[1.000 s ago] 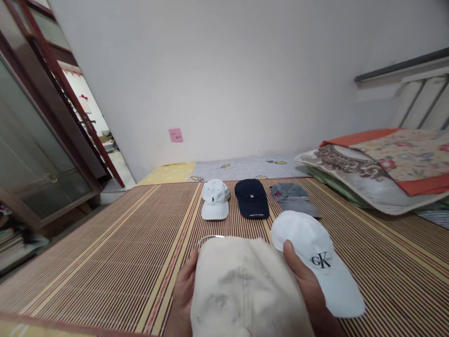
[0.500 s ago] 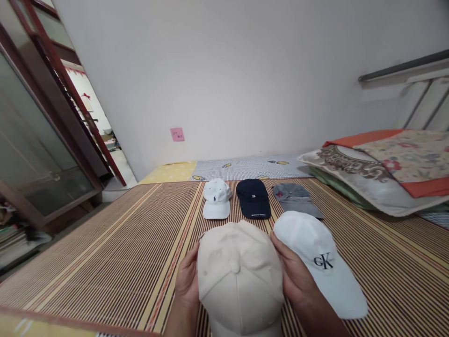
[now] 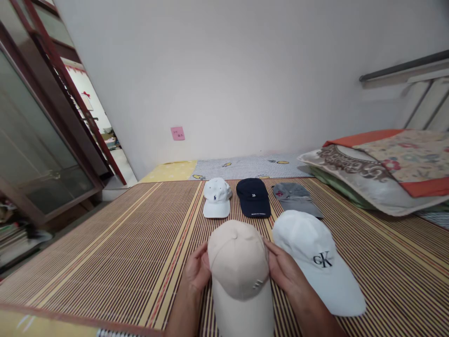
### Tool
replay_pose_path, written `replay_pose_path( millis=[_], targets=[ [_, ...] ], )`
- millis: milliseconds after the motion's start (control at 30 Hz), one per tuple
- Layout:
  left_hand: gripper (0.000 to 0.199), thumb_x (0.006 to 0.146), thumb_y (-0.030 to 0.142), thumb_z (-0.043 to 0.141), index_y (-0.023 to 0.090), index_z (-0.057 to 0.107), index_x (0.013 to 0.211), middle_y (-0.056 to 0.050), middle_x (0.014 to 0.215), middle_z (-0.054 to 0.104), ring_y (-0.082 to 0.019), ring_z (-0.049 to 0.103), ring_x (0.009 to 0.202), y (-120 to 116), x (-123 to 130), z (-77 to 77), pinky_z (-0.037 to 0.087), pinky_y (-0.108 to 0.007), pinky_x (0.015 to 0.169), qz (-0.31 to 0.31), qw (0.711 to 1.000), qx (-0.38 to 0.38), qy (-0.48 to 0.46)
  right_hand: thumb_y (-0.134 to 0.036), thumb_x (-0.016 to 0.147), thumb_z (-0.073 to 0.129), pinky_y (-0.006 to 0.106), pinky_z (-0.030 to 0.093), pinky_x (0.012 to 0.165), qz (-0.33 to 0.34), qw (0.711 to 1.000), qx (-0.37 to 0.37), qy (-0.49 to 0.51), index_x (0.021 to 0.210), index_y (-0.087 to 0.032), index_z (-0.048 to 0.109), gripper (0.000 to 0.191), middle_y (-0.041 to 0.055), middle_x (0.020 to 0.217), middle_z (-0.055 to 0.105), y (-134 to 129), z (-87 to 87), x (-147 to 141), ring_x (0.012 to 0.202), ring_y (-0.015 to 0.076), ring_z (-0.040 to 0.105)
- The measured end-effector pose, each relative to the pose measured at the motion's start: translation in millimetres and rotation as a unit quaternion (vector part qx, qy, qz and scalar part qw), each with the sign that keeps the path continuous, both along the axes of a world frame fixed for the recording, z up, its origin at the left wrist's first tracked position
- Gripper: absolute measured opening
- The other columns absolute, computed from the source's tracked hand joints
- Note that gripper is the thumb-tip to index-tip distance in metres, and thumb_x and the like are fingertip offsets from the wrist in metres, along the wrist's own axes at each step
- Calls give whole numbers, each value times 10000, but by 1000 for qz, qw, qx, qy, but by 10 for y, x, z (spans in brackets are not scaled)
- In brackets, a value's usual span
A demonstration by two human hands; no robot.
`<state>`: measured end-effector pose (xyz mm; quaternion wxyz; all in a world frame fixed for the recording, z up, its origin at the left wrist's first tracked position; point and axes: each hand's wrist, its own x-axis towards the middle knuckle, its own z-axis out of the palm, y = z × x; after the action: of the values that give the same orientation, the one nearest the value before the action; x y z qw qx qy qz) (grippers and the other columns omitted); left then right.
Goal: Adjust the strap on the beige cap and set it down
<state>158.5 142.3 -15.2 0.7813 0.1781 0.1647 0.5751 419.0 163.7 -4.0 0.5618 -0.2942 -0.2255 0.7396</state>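
A beige cap point(image 3: 240, 262) is between my two hands near the front of the striped mat point(image 3: 115, 252), its brim toward me. My left hand point(image 3: 197, 269) grips its left side, with the fingertips partly hidden by the cap. On the other side my right hand point(image 3: 282, 267) holds the cap's right edge. Just right of it lies a white cap with black letters point(image 3: 321, 262), partly behind my right hand and forearm. Behind are a small white cap point(image 3: 216, 199), a navy cap point(image 3: 253, 198) and a grey cap point(image 3: 296, 199) in a row.
Pillows with a floral cover point(image 3: 379, 173) lie at the back right. A pink note point(image 3: 177, 133) is stuck on the white wall point(image 3: 238, 79). Glass-paned doors point(image 3: 45, 140) stand at the left, and a checked cloth point(image 3: 245, 167) shows behind the mat.
The beige cap has tilted and moved lower, so its brim and a small mark on its front now show. Both hands have moved with it and still grip its sides.
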Motion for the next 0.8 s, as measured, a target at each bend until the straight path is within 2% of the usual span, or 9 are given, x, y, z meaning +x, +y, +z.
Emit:
replay_pose_path(
  millis=[167, 300, 400, 500, 667, 800],
  targets=[
    [327, 947, 133, 576, 61, 727, 1228, -179, 1090, 827, -323, 724, 1192, 162, 10, -132, 475, -479, 1159, 6, 999, -28, 30, -415, 560, 946, 404, 495, 1117, -15, 1000, -6, -27, 849, -226, 810, 371, 57, 935, 856, 70, -231, 73, 1201, 319, 693],
    [363, 938, 159, 611, 85, 693, 1284, -163, 1094, 829, -331, 739, 1159, 174, 39, -121, 515, -481, 1115, 13, 997, -52, 58, -387, 541, 958, 392, 513, 1086, -23, 999, -6, -39, 771, -227, 801, 322, 37, 883, 848, 82, -315, 94, 1132, 303, 717],
    [380, 943, 177, 615, 119, 671, 1314, -135, 1090, 835, -314, 754, 1126, 152, 55, -76, 533, -466, 1093, 24, 995, -63, 75, -370, 570, 950, 386, 521, 1072, -28, 999, -8, -41, 752, -234, 799, 272, 15, 854, 842, 84, -338, 65, 1068, 279, 732],
    [390, 933, 149, 618, 93, 656, 1317, -132, 1039, 842, -288, 774, 1075, 146, 58, -41, 537, -431, 1087, 36, 993, -71, 89, -348, 535, 962, 393, 531, 1064, -38, 999, -13, -37, 738, -237, 801, 282, 12, 843, 843, 84, -353, 23, 1024, 280, 739],
    [336, 904, 128, 641, 91, 710, 1231, -123, 966, 851, -292, 766, 1096, 159, 64, -13, 551, -404, 1064, 55, 990, -77, 106, -375, 523, 969, 383, 550, 1059, -51, 998, -13, -28, 757, -254, 808, 309, -6, 839, 841, 70, -342, -12, 1019, 269, 737],
    [331, 864, 121, 683, 133, 745, 1189, -103, 989, 853, -310, 751, 1135, 179, 85, -4, 549, -417, 1066, 68, 988, -73, 116, -370, 523, 974, 345, 565, 1043, -49, 999, -7, -13, 736, -253, 803, 297, 14, 937, 849, 55, -307, -36, 1076, 263, 731]
  ],
)
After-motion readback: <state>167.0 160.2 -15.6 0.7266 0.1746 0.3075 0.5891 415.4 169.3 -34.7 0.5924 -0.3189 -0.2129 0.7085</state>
